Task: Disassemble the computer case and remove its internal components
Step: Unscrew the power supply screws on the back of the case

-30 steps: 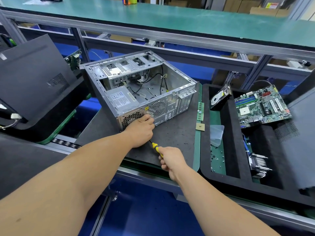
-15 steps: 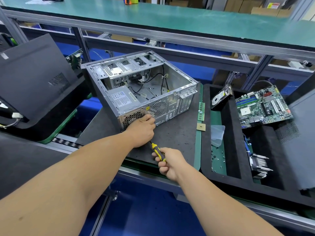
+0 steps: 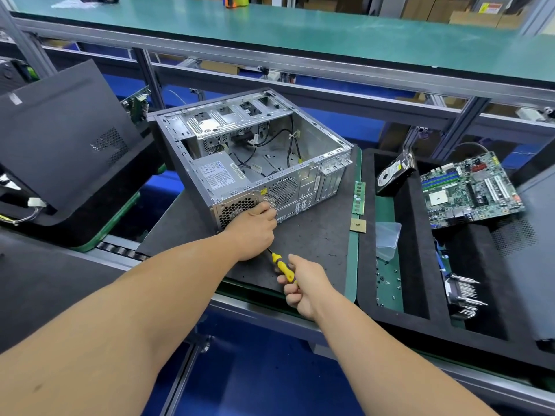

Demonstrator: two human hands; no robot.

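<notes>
Steel case (image 3: 255, 163) lay open-side up on the mat (image 3: 315, 235), rear panel facing near. Left hand (image 3: 252, 232) pressed against that panel by the supply grille, fingers curled. Right hand (image 3: 303, 283) gripped the screwdriver (image 3: 282, 267), shaft aimed up-left toward the panel, tip hidden under the left hand.

Electronics teardown line, factory/workshop: green-matted table (image 3: 300, 28) w/ alu frame at 12 o'clock, opened PC case (image 3: 255, 157) on foam mat, motherboard (image 3: 468, 190) + hard drive (image 3: 393, 172) in foam tray (image 3: 420, 265) at 3 o'clock.
</notes>
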